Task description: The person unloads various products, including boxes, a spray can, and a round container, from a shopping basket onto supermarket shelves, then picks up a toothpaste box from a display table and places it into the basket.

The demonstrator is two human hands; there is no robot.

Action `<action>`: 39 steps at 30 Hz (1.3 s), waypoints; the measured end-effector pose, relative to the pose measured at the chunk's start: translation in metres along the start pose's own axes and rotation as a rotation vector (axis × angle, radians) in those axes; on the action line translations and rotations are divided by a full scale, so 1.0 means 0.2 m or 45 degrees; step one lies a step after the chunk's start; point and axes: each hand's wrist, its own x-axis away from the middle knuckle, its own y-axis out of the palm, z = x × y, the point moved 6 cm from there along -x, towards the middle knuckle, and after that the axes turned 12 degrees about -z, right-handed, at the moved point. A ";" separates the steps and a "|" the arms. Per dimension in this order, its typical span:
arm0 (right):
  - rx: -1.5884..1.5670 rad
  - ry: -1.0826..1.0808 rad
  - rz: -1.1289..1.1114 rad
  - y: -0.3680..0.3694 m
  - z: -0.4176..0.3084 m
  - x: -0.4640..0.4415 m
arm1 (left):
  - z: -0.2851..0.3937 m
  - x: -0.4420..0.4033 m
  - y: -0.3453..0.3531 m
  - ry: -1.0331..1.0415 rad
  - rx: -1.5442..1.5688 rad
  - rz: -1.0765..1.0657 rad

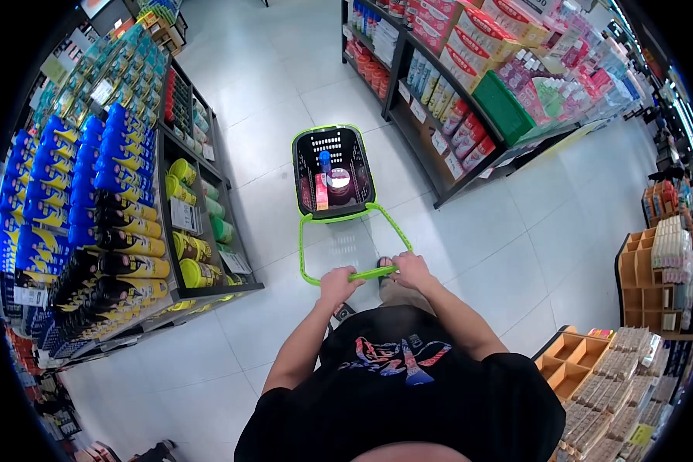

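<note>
Supermarket interior, tiled floor (485, 254). Left hand (337, 286), right hand (411, 270): reaching forward, both wrapped around lime-green handle (373, 273) of black shopping basket (308, 158), frame centre. Price cards (185, 215): print illegible.

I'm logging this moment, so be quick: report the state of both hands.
Left hand: closed, holding the basket's green handle.
Right hand: closed, holding the same handle.

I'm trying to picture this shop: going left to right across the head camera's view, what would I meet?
Blue bottles, yellow tubs, the black shopping basket, a green box, then the upper wooden rack with compartments.
</note>
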 end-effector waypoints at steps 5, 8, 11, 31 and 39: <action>-0.129 -0.018 -0.081 -0.14 0.17 -0.17 | 0.03 -0.25 -0.02 -0.023 -0.013 -0.055; -0.233 -0.056 -0.098 -0.20 0.29 -0.32 | 0.05 -0.39 -0.06 -0.116 0.033 -0.125; -0.310 -0.169 -0.051 -0.34 0.39 -0.46 | 0.06 -0.58 -0.19 -0.107 0.089 -0.168; -0.226 -0.266 -0.133 -1.06 0.78 -1.50 | -0.18 -1.48 -0.79 -0.105 -0.007 -0.276; -0.146 -0.255 -0.259 -1.44 0.75 -2.07 | -0.31 -1.92 -1.35 -0.071 0.068 -0.340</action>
